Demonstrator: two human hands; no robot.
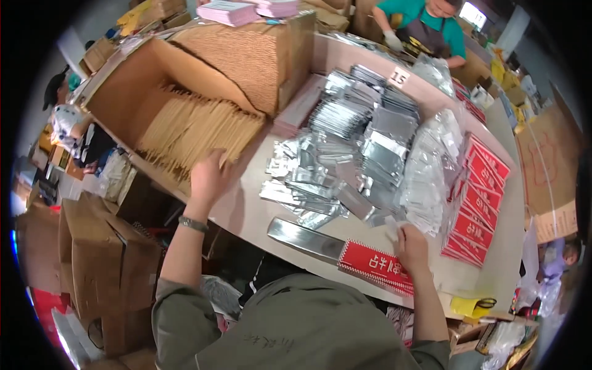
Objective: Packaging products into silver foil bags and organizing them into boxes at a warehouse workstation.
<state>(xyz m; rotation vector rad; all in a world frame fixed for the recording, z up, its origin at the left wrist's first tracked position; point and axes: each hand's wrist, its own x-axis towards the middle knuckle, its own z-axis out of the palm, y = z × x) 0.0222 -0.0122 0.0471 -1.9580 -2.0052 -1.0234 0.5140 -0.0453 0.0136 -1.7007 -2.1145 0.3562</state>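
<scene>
My left hand (209, 176) reaches over the near edge of an open cardboard box (126, 102), its fingers closed on the thin wooden sticks (200, 129) that lie there in a dense pile. Near the table's front edge, my right hand (412, 246) pinches a small pale packet (392, 227). Below it lies a red printed bag (373, 262), next to the wrist. A long shiny metal strip (305, 237) meets the bag's left end; whether it goes inside is hidden. Silver foil packets (345, 117) are heaped mid-table, some in stacks and others loose.
Clear plastic packets (431, 166) lie right of the foil heap, beside stacked red bags (478, 203). A yellow item (468, 306) with scissors sits at the front right corner. Across the table, a person in a green top (453, 31) works with gloved hands. Cartons (102, 253) stand at left.
</scene>
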